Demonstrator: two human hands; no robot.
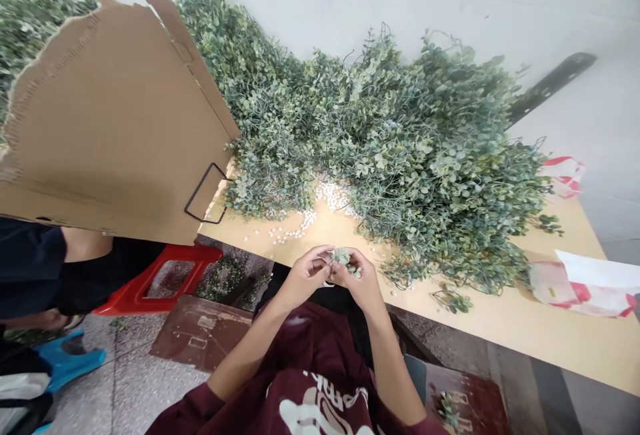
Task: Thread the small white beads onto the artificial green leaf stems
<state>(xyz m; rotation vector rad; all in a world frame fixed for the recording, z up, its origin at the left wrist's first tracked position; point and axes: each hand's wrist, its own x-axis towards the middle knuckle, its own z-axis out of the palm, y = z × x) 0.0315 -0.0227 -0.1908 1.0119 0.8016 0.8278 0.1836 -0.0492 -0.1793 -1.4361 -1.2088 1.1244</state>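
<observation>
My left hand [311,273] and my right hand [358,278] meet in front of my body, at the near edge of the table. Between their fingers is an artificial leaf sprig [342,256] with small grey-green leaves. Both sets of fingers are closed in a pinch on it; the exact grip points are partly hidden. Just beyond the hands, small white beads [334,196] lie scattered on the table. A large heap of artificial greenery [400,135] spreads behind them, and a loose sprig [454,300] rests to the right of my right hand.
A big cardboard sheet [115,115] stands at the left, with a black wire frame [207,194] at its edge. Red-and-white plastic bags [580,292] lie at the table's right. Another person's leg [87,245] and a red stool [160,275] are at lower left.
</observation>
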